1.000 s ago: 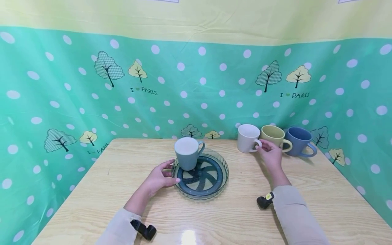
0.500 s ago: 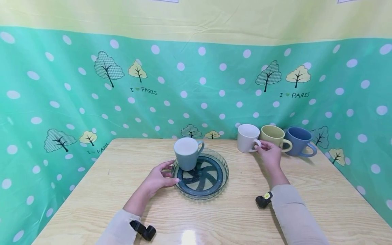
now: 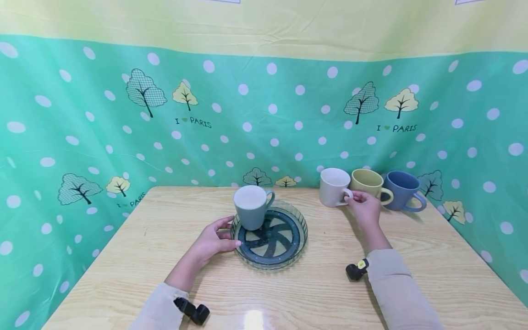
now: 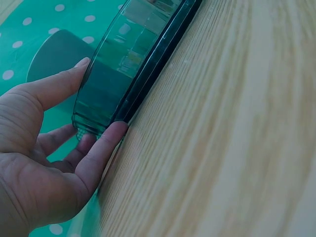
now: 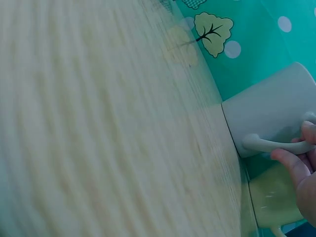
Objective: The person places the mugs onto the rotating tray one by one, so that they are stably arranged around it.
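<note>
Pinching white mug [image 3: 332, 190] by handle [image 5: 274, 145]: right hand [image 3: 365, 209], partly hiding yellow mug [image 3: 366, 179]. Gripping dish [image 3: 269, 260] from the side: left hand [image 3: 211, 240].
</note>
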